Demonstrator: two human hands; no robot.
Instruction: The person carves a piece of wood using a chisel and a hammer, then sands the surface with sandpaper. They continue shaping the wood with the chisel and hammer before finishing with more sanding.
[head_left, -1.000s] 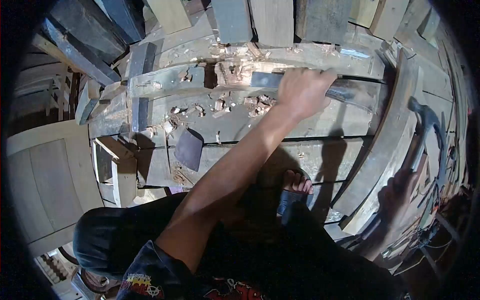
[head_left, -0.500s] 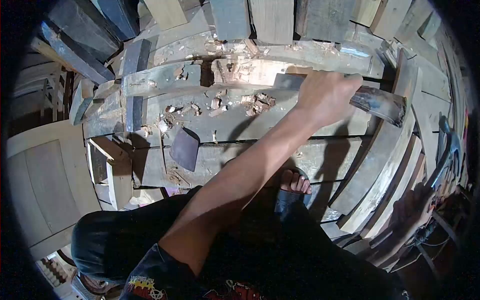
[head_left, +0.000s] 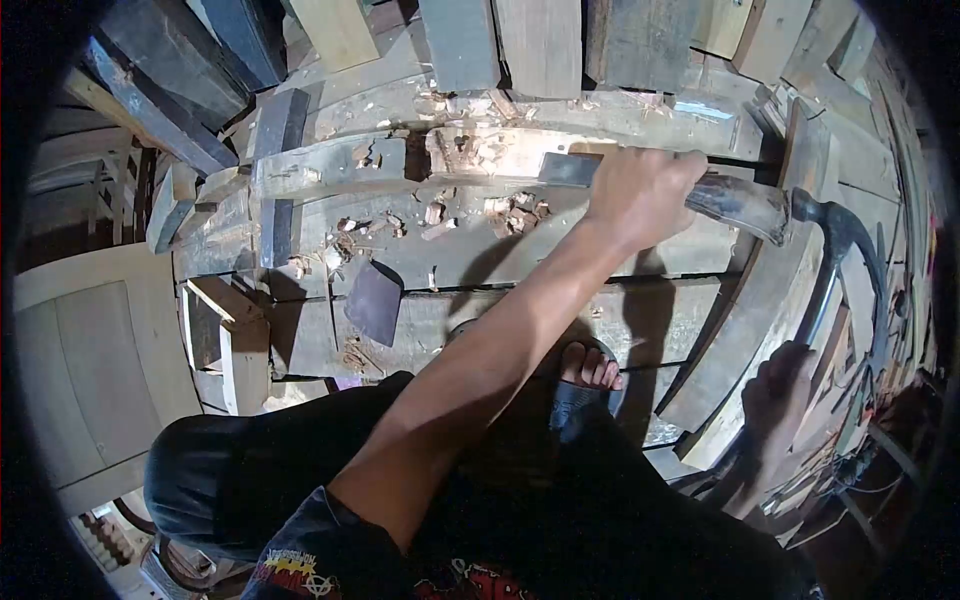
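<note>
My left hand point(head_left: 645, 195) is wrapped round a chisel point(head_left: 740, 203), held nearly flat with its blade pointing left. The blade lies over the freshly cut, pale part of a curved wooden piece point(head_left: 330, 168), and the wide worn handle sticks out on the right. My right hand point(head_left: 780, 390) grips the shaft of a claw hammer point(head_left: 845, 235). Its striking face is right at the butt end of the chisel handle. Wood chips point(head_left: 515, 212) are scattered on and around the wooden piece, which has a dark gap across it left of the pale part.
A purplish flat piece point(head_left: 374, 303) lies on the boards near my knee. Thick timber blocks point(head_left: 540, 45) line the far side. Curved wooden pieces point(head_left: 740, 330) are stacked at the right. A wooden panel point(head_left: 100, 320) leans at the left. My foot point(head_left: 590, 368) rests below my forearm.
My right hand has swung the hammer left and up, bringing its head to the chisel's butt end. The chisel and my left hand have shifted slightly left.
</note>
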